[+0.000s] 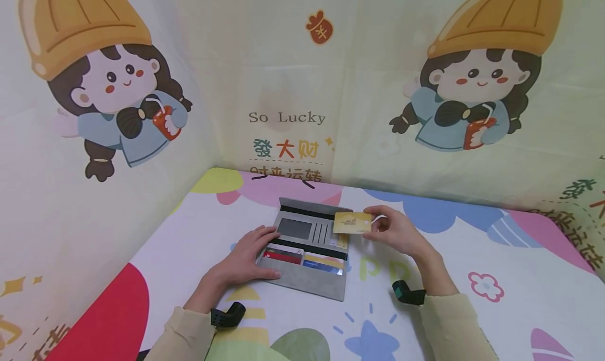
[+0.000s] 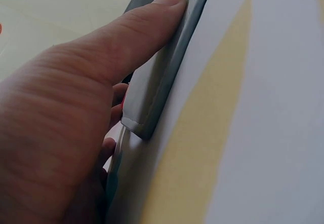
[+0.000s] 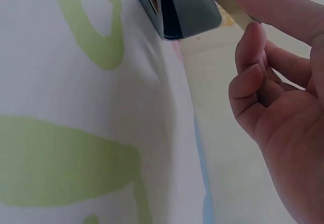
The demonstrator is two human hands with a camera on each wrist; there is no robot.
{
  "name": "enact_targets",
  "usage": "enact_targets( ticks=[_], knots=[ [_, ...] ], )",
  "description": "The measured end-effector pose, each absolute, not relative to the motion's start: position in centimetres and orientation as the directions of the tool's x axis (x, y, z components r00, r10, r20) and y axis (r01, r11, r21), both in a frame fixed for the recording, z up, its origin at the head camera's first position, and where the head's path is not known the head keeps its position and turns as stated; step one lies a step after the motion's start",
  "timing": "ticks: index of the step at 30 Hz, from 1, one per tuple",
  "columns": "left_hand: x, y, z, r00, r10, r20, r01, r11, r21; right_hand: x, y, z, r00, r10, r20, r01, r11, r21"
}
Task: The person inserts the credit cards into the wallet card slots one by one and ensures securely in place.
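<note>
A grey card wallet (image 1: 307, 290) lies unfolded on the table, with several card slots and a dark window in its upper half. My left hand (image 1: 248, 253) rests on its left edge, the thumb (image 2: 147, 29) extended across the lower flap and the other fingers farther up. With thumb and fingertips my right hand (image 1: 394, 229) pinches a gold bank card (image 1: 352, 223) by its right end, over the upper right slots. Below, a red and white card (image 1: 282, 255) and a blue and yellow card (image 1: 323, 262) sit side by side in the lower pocket.
Another card (image 1: 341, 240) shows partly in the upper right slots, below the held one. A printed cloth (image 1: 472, 245) with coloured shapes covers the table. Cartoon-printed sheets (image 1: 368, 114) hang behind it and along the left side.
</note>
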State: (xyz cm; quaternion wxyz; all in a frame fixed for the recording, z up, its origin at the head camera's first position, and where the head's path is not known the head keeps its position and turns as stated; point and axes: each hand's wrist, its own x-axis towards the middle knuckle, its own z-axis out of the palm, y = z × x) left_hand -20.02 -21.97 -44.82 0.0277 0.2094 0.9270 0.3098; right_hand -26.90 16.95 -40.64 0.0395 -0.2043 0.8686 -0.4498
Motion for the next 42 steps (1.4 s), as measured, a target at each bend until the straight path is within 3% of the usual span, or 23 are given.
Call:
enact_targets(
  ticks=[16,42],
  knots=[
    [-20.0,-21.9,-44.7,-0.913,0.403,0.073,0.365,0.721,0.589,-27.0,15.9,-41.2,-0.875,-0.469,0.120,-0.359,0.461,-0.812],
    [-19.9,-21.7,-44.6,-0.922,0.384,0.052,0.337,0.729,0.595,-26.8,14.6,-41.2,-0.891,-0.452,0.041,-0.327,0.574,-0.751]
  ],
)
